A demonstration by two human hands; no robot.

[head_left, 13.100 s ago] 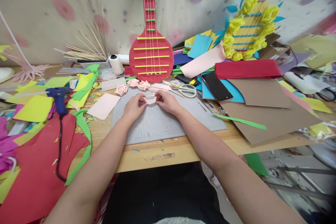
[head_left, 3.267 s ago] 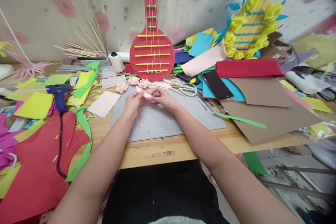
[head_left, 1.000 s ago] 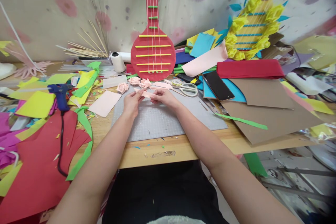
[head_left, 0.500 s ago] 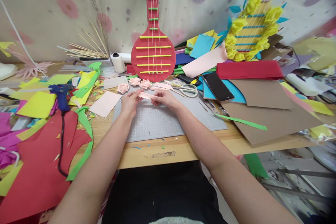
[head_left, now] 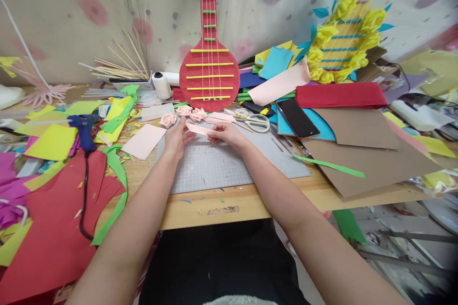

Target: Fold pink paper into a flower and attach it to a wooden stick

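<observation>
A pale pink paper strip (head_left: pixel 198 129) is pinched at its right end by my right hand (head_left: pixel 226 134), above the grey cutting mat (head_left: pixel 214 167). My left hand (head_left: pixel 178 139) is beside the strip's left end, fingers apart and the thumb raised; the strip's tip comes close to the fingers. Just beyond the hands lie pink paper roses (head_left: pixel 168 119), several pink paper pieces (head_left: pixel 219 117) and white-handled scissors (head_left: pixel 258 123). A pink paper rectangle (head_left: pixel 144 141) lies left of my left hand.
Behind the mat stands a red paper lute (head_left: pixel 209 76). At left are a blue glue gun (head_left: pixel 84 131) with its cord and red paper (head_left: pixel 57 219). To the right lie a phone (head_left: pixel 298 117), brown cardboard (head_left: pixel 368 167) and a red folded sheet (head_left: pixel 341 95).
My left hand has let go of the strip's left end and moved slightly away, its fingers spreading. My right hand still holds the strip, nearly in place.
</observation>
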